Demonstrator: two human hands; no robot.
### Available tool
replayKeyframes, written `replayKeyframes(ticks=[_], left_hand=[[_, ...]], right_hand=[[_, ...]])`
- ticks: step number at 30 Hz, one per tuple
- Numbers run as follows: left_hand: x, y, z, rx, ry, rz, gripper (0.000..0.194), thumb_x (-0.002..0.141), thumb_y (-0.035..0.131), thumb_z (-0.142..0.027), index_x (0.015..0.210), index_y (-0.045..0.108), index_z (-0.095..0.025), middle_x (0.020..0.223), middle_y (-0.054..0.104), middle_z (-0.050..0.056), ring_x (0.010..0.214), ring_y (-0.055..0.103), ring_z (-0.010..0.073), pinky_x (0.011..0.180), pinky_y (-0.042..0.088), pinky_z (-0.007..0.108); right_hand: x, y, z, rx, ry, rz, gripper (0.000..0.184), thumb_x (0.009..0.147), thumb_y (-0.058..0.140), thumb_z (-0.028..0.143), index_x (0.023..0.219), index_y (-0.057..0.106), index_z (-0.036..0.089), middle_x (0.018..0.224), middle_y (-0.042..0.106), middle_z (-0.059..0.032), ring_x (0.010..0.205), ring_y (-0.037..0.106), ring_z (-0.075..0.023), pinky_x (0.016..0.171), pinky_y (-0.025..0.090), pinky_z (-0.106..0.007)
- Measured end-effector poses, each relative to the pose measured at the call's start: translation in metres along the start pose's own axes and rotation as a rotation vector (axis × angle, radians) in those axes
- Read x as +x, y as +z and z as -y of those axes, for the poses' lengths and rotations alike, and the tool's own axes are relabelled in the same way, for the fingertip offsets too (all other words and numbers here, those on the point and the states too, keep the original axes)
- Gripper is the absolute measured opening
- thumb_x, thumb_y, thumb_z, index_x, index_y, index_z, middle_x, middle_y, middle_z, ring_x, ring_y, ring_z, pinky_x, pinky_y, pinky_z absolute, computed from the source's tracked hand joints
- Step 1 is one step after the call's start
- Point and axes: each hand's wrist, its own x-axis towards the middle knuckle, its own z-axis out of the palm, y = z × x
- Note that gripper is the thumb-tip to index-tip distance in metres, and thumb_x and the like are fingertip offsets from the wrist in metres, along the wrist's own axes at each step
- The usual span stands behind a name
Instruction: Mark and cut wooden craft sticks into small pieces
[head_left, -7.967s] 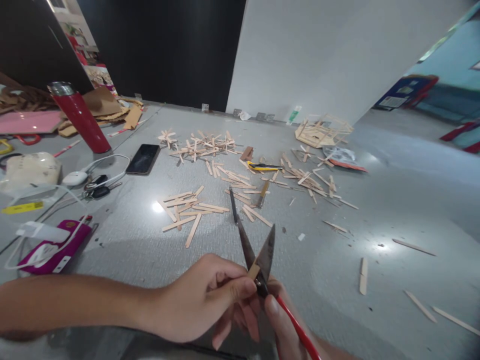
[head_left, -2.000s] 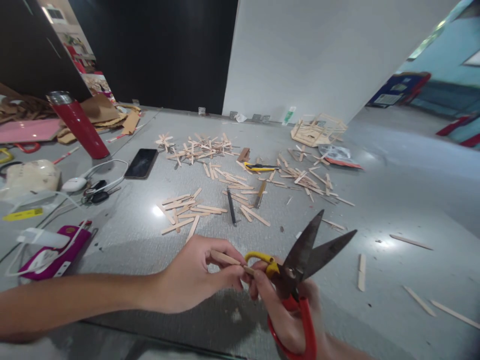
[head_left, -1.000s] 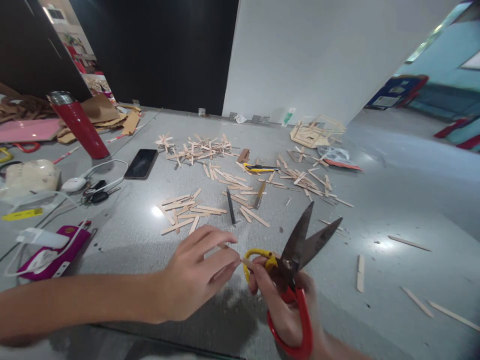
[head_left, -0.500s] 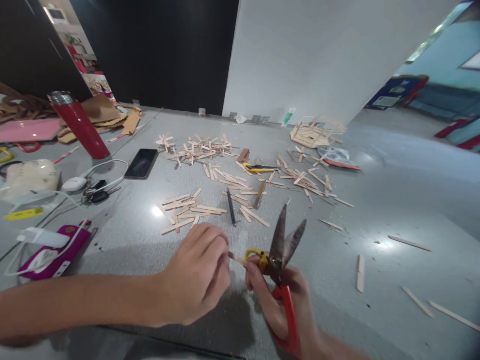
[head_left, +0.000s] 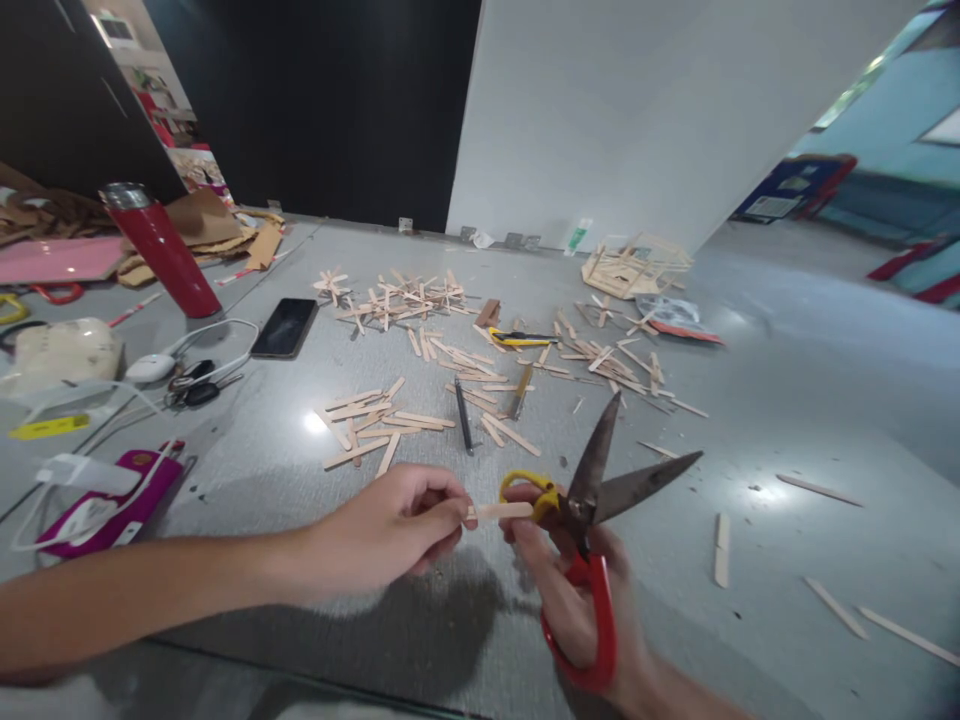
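My left hand (head_left: 397, 530) pinches a short wooden stick (head_left: 501, 511) level above the grey floor. Its free end points right and touches the fingers of my right hand (head_left: 581, 600). That hand grips a pair of scissors (head_left: 592, 520) with red and yellow handles. The dark blades stand apart and point up and to the right, clear of the stick.
Loose wooden sticks (head_left: 390, 425) lie scattered ahead, with a black pen (head_left: 463, 413) and a yellow utility knife (head_left: 521, 337) among them. A stick frame (head_left: 634, 268) stands far right. At left are a phone (head_left: 283, 327), a red flask (head_left: 161, 248), cables and a magenta case (head_left: 105, 505).
The scissor blades have spread wider and tilted right. My left hand turned the stick level and drew back a little, where eight seconds ago the stick sat between the blades.
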Motion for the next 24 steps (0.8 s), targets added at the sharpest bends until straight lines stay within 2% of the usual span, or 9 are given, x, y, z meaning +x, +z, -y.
replayKeyframes(ticks=[3,7,10,12,14,17,19,24], left_hand=[[-0.002,0.001,0.000,0.019,0.091,-0.095,0.028,0.102,0.056,-0.042,0.088,0.060,-0.017,0.066,0.052,-0.005,0.055,0.045,0.0098,0.051,0.033,0.021],[-0.002,0.004,0.007,0.332,0.380,-0.331,0.022,0.102,0.055,-0.024,0.096,0.075,-0.017,0.081,0.070,0.003,0.068,0.058,0.0131,0.060,0.040,0.023],[-0.002,0.007,0.014,0.425,0.512,-0.341,0.027,0.098,0.056,-0.015,0.102,0.082,-0.019,0.089,0.076,0.005,0.074,0.064,0.0146,0.065,0.045,0.024],[-0.002,0.008,0.015,0.401,0.466,-0.322,0.026,0.095,0.058,-0.014,0.104,0.082,-0.018,0.093,0.078,0.005,0.074,0.066,0.0148,0.066,0.047,0.024],[-0.002,0.008,0.013,0.352,0.342,-0.280,0.023,0.095,0.062,-0.019,0.107,0.081,-0.017,0.094,0.080,0.005,0.072,0.067,0.0151,0.065,0.048,0.023],[-0.003,0.006,0.007,0.251,0.169,-0.113,0.028,0.102,0.057,-0.031,0.104,0.080,-0.015,0.086,0.079,0.005,0.067,0.066,0.0144,0.061,0.047,0.022],[-0.003,0.004,0.004,0.216,0.123,-0.026,0.034,0.105,0.051,-0.033,0.096,0.078,-0.013,0.083,0.077,0.005,0.064,0.065,0.0134,0.060,0.047,0.022],[-0.003,0.005,0.006,0.341,0.163,-0.089,0.033,0.104,0.052,-0.030,0.084,0.073,-0.015,0.071,0.071,0.002,0.062,0.062,0.0127,0.059,0.042,0.021]], right_hand=[[0.003,0.000,0.010,0.023,-0.033,0.046,0.035,0.094,0.069,0.054,0.091,0.078,0.020,0.079,0.078,-0.0079,0.072,0.073,-0.0227,0.070,0.063,-0.032],[0.003,0.003,0.019,0.180,-0.023,0.077,0.041,0.096,0.067,0.059,0.089,0.075,0.020,0.065,0.071,-0.0037,0.060,0.068,-0.0181,0.059,0.059,-0.026],[0.002,0.006,0.020,0.190,0.039,0.014,0.044,0.094,0.069,0.061,0.076,0.067,0.021,0.056,0.065,-0.0021,0.052,0.063,-0.0169,0.053,0.055,-0.026],[0.002,0.006,0.020,0.155,0.097,-0.007,0.047,0.091,0.072,0.063,0.071,0.064,0.021,0.055,0.063,-0.0021,0.050,0.061,-0.0170,0.049,0.053,-0.026],[0.003,0.006,0.021,0.130,0.126,-0.009,0.049,0.088,0.073,0.066,0.070,0.064,0.021,0.054,0.061,-0.0015,0.048,0.060,-0.0169,0.047,0.051,-0.026],[0.004,0.005,0.023,0.104,0.127,0.023,0.051,0.088,0.072,0.068,0.071,0.064,0.020,0.054,0.060,-0.0005,0.047,0.058,-0.0156,0.046,0.050,-0.025],[0.005,0.004,0.023,0.102,0.125,0.069,0.050,0.092,0.069,0.066,0.073,0.064,0.020,0.055,0.060,-0.0004,0.048,0.057,-0.0147,0.047,0.048,-0.025],[0.004,0.002,0.017,0.184,0.154,0.225,0.053,0.099,0.060,0.064,0.071,0.060,0.020,0.053,0.056,0.0013,0.049,0.055,-0.0138,0.051,0.046,-0.026]])
